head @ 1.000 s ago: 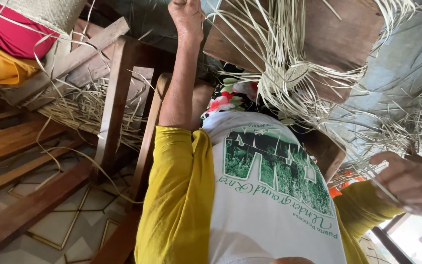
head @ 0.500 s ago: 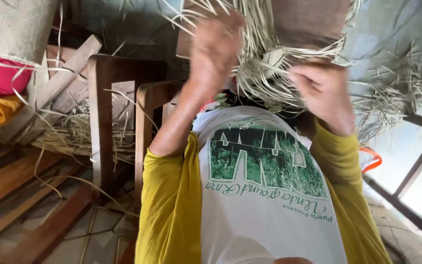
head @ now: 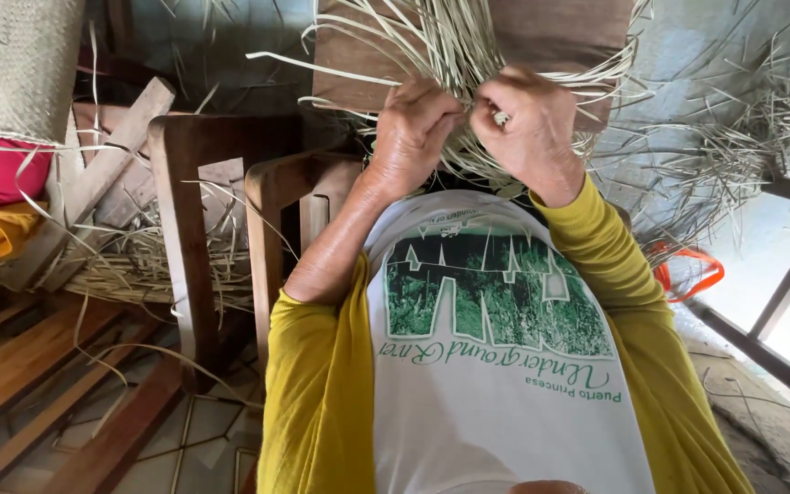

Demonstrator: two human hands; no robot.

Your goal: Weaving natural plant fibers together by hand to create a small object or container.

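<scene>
My left hand [head: 415, 133] and my right hand [head: 528, 128] meet side by side over a bundle of pale straw strips [head: 454, 55] that fans out across a brown wooden board [head: 560, 32] on my lap. Both hands pinch strips of the bundle where they gather, knuckles almost touching. The woven centre of the straw is hidden under my fingers. I wear yellow sleeves and a white printed shirt [head: 505, 366].
A wooden chair frame [head: 194, 220] stands at my left with loose straw [head: 130, 261] heaped behind it. A woven mat roll [head: 11, 64] over red and yellow cloth lies far left. More loose straw [head: 742, 137] lies right, by an orange handle [head: 688, 270] and a dark metal frame [head: 779, 320].
My left hand came down from high up and my right hand came in from the far right; both now grip the straw together at the board's near edge.
</scene>
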